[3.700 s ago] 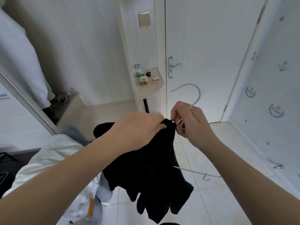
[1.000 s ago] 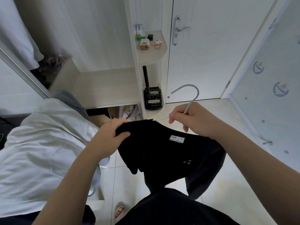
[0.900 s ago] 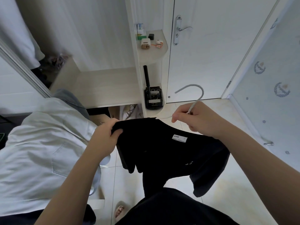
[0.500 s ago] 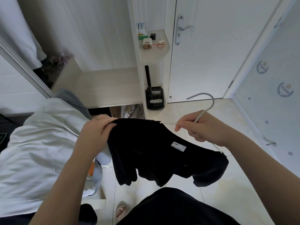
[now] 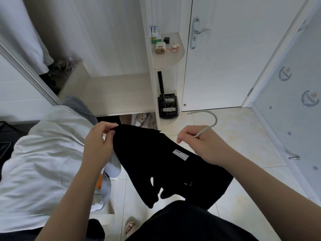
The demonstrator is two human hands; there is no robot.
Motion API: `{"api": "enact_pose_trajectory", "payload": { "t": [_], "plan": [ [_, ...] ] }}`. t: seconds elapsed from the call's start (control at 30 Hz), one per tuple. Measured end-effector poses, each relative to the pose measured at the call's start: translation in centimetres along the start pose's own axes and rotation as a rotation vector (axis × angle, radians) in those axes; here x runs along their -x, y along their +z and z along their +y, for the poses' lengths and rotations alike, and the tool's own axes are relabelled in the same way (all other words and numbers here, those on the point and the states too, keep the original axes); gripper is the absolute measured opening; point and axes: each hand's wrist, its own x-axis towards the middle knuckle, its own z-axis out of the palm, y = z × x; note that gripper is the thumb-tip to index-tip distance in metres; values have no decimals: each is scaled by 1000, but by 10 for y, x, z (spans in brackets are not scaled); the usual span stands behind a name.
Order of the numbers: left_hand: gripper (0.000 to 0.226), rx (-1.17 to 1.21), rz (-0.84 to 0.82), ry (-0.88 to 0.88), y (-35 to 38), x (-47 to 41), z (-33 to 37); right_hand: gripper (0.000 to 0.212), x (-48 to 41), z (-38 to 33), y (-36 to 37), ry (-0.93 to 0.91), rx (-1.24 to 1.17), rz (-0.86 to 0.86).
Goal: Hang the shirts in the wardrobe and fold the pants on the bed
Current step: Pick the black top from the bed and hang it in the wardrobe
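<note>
A black shirt (image 5: 156,162) with a small white label stretches between my two hands over the tiled floor. My left hand (image 5: 99,141) pinches its left shoulder edge between thumb and fingers. My right hand (image 5: 203,145) grips the neck of a white hanger (image 5: 211,121), whose hook curves up and to the right; the hanger's body is hidden inside the shirt. The open wardrobe (image 5: 118,91) with its pale wooden shelf stands straight ahead. A pale shirt (image 5: 40,162) lies spread at the left, with grey-blue fabric under it.
A rounded corner shelf (image 5: 171,55) carries small boxes and a charger. Below it stands a black device (image 5: 167,105). A white door (image 5: 225,49) with a lever handle is ahead on the right, a patterned glass door (image 5: 298,84) at the far right. White clothes (image 5: 20,32) hang at the upper left.
Earlier both hands worked close together at the collar. Since then my hands have moved apart, the left sliding to the shoulder edge and the right shifting right, spreading the black shirt over the hanger.
</note>
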Motion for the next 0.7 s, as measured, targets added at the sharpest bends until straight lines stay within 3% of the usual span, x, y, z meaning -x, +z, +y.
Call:
{"api": "enact_pose_trajectory", "payload": {
  "t": [0.07,0.13,0.23,0.37,0.5,0.6,0.7],
  "plan": [
    [24,-22,46,-13,7,1,5,26,-1,-2,5,-16,13,-9],
    [28,-95,27,93,12,4,17,25,-2,-3,7,-15,3,-16],
    [28,-157,-179,299,19,8,42,25,-5,-6,8,-39,14,-44],
    [17,-97,-330,384,26,7,60,19,-12,-6,6,-86,24,-42],
    [9,24,-279,336,27,3,58,5,-13,5,-8,-105,-62,4],
    [8,68,-170,271,20,-3,48,16,-11,31,-29,-67,92,-25],
    [9,77,-78,221,7,-13,35,6,-5,63,-55,113,280,-77]
  ]
}}
